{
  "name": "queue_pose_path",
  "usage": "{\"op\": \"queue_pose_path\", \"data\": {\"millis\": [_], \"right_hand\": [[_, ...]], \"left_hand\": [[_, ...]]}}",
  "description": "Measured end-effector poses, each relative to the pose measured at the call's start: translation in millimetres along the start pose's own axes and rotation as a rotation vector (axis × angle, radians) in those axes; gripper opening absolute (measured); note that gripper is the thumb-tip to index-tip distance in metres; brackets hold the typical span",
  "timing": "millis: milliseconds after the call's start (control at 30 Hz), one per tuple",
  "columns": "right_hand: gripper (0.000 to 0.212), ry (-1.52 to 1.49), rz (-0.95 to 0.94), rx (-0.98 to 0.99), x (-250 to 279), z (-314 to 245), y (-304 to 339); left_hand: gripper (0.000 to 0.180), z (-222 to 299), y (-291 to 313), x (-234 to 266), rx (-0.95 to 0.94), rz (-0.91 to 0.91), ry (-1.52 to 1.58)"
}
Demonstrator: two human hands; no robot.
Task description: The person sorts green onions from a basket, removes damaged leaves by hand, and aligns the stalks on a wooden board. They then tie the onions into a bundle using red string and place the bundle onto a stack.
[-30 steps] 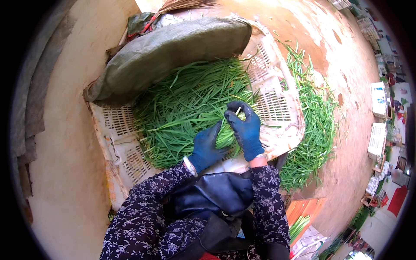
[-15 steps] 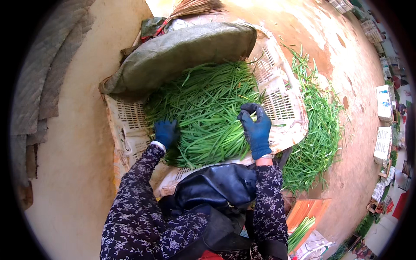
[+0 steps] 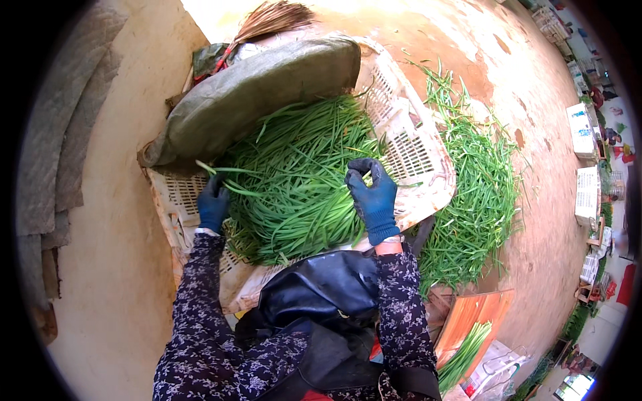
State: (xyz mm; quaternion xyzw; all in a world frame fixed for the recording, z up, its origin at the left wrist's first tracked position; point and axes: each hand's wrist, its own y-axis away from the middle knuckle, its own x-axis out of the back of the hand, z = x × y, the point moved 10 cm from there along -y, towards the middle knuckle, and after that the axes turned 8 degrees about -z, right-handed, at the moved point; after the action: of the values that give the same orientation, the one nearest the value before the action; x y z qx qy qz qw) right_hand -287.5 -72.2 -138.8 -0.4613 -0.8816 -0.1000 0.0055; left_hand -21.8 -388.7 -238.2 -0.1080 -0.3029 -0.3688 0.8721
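Observation:
A thick heap of long green chives (image 3: 294, 180) fills a white plastic crate (image 3: 411, 150) in front of me. My left hand (image 3: 214, 204), in a blue glove with dark fingertips, is closed on a few chive stalks at the crate's left side. Their pale ends stick out up and to the left past the fingers. At the right of the heap my right hand (image 3: 372, 197), gloved the same way, has thumb and forefinger curled together in a pinch. Pale chive stems show between them; how many, I cannot tell.
A grey-green cloth-covered round pad (image 3: 261, 93) leans over the crate's far side. Loose chives (image 3: 468, 194) lie on the floor to the right. A bundle of chives (image 3: 465, 357) rests on a wooden board (image 3: 495, 307) near lower right. Beyond the pad is a straw broom (image 3: 274, 20).
My left hand has lifted off the heap and moved left and slightly up, now with chive stalks in it. The right hand keeps its pinch. The whole view has shifted a little.

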Motion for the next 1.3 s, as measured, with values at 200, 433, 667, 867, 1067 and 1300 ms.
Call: {"op": "queue_pose_path", "data": {"millis": [200,433,667,867,1067,1300], "right_hand": [[0.045,-0.098,-0.074,0.05,-11.0,-8.0,1.9],[0.058,-0.001,-0.127,0.304,-31.6,-50.6,9.9],[0.02,0.108,0.027,0.274,11.3,-37.7,5.9],[0.015,0.071,0.335,0.567,127.4,-184.4,47.2],[0.027,0.998,0.245,1.042,56.2,-299.7,213.5],[0.025,1.265,-0.102,0.95,7.2,-221.5,279.0]], "left_hand": [[0.037,244.4,19.8,-20.1,-0.717,-0.315,-0.125],[0.033,250.2,39.7,-91.4,-0.75,-0.662,-0.161],[0.033,311.5,54.1,-93.7,-0.905,-0.512,-0.23],[0.051,360.2,113.3,-80.7,-0.135,-1.038,0.769],[0.062,439.9,165.0,-125.1,0.493,-1.352,1.877],[0.058,421.7,245.5,-191.8,0.952,-1.765,1.737]]}}
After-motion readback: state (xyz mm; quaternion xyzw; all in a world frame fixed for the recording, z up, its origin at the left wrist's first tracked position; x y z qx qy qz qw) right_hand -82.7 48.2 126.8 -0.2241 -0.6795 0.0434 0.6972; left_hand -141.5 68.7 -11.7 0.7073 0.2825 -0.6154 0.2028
